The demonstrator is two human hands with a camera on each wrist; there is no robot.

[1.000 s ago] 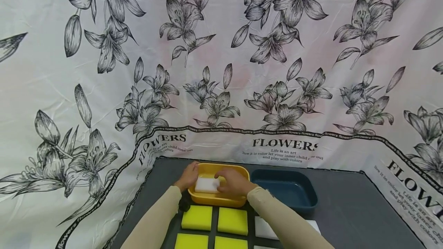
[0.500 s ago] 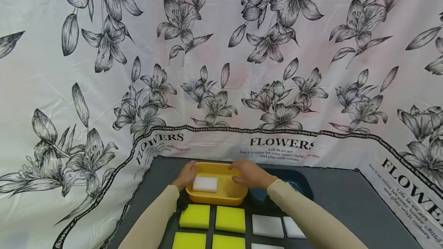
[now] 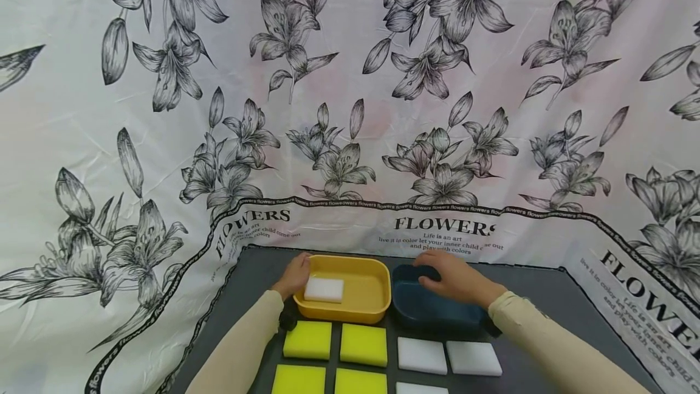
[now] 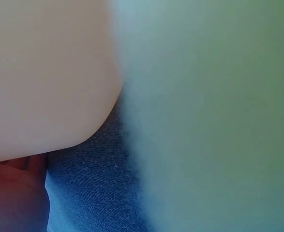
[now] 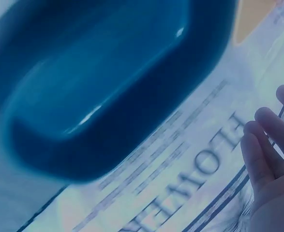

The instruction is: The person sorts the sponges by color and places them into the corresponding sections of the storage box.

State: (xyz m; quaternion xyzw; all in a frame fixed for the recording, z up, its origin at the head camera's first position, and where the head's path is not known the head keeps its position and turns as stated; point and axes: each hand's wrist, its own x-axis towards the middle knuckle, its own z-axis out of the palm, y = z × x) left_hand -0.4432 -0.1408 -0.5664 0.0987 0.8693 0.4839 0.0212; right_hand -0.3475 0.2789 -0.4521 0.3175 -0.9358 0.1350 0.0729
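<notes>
"Item one?"

"Yellow tray [image 3: 363,290], lower centre of the frame; white block [image 3: 324,290] lying in its left part. Probably stiff, light plastic, slightly slick; best taken by the rims at both ends."

"Left hand [image 3: 294,275]?"

"At that tray's left rim; whether the fingers curl round it, I cannot tell."

"Item two?"

"Dark blue tray [image 3: 429,312], just right of the yellow; likely handles alike. Right hand [image 3: 456,277] over it, fingers loose and partly spread, holding nothing."

"And the block?"

"Foam, by its look: soft, near weightless, easily dented. Pinch lightly by opposite sides."
</notes>
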